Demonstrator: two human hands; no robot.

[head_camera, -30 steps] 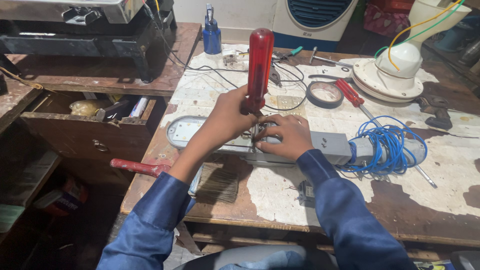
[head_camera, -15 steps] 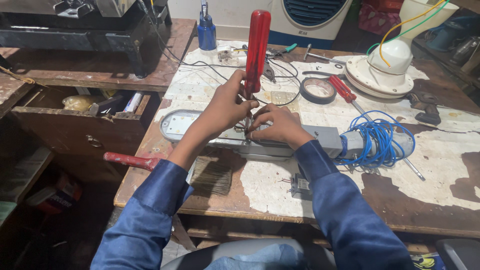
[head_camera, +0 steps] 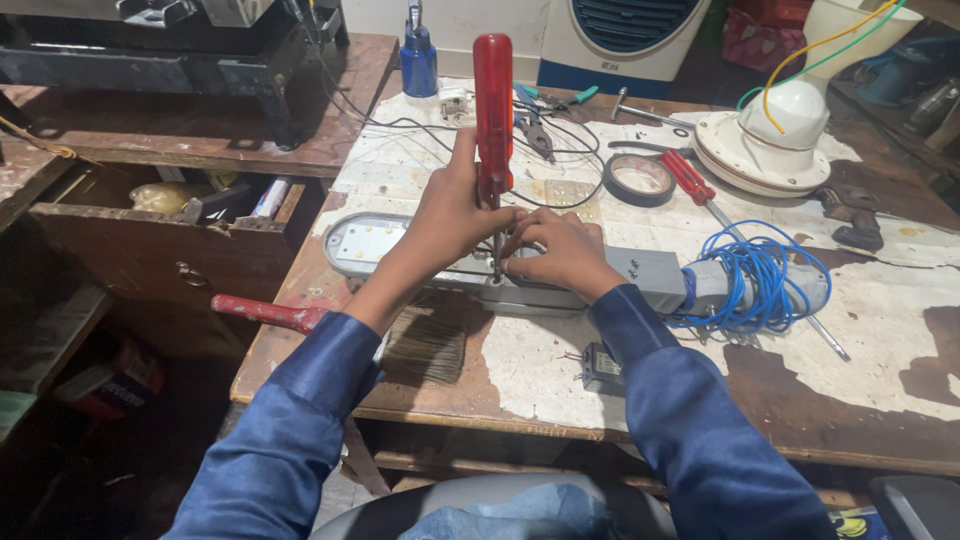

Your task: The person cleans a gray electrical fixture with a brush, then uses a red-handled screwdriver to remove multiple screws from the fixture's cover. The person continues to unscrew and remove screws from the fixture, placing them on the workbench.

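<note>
my left hand (head_camera: pixel 450 215) is wrapped around the lower part of the red-handled screwdriver (head_camera: pixel 493 95), fingers closed on the grip, and the tool stands nearly upright with its thin shaft pointing down into the grey lamp housing (head_camera: pixel 600 275). my right hand (head_camera: pixel 556 252) lies on top of that housing, fingers curled and pinched close around the screwdriver tip, steadying it; whether they hold a screw there i cannot tell. the housing lies long across the middle of the worn white-topped table (head_camera: pixel 900 330), its glassy end (head_camera: pixel 362 243) to the left and its narrow end to the right, where a coil of blue wire (head_camera: pixel 755 275) sits around and on it.

farther away on the table lie a roll of black tape (head_camera: pixel 640 179), a second red-handled screwdriver (head_camera: pixel 690 176) just right of the roll, a pair of pliers (head_camera: pixel 537 136) and a white lamp base (head_camera: pixel 775 140) with yellow and green wires rising from it. a blue bottle (head_camera: pixel 418 60) stands at the far left edge. near me, a brush with a red handle (head_camera: pixel 300 318) hangs over the left edge of the table, and a small dark part (head_camera: pixel 603 368) lies just near of the housing. to the left, a wooden drawer (head_camera: pixel 170 240) stands open with odds and ends inside.
</note>
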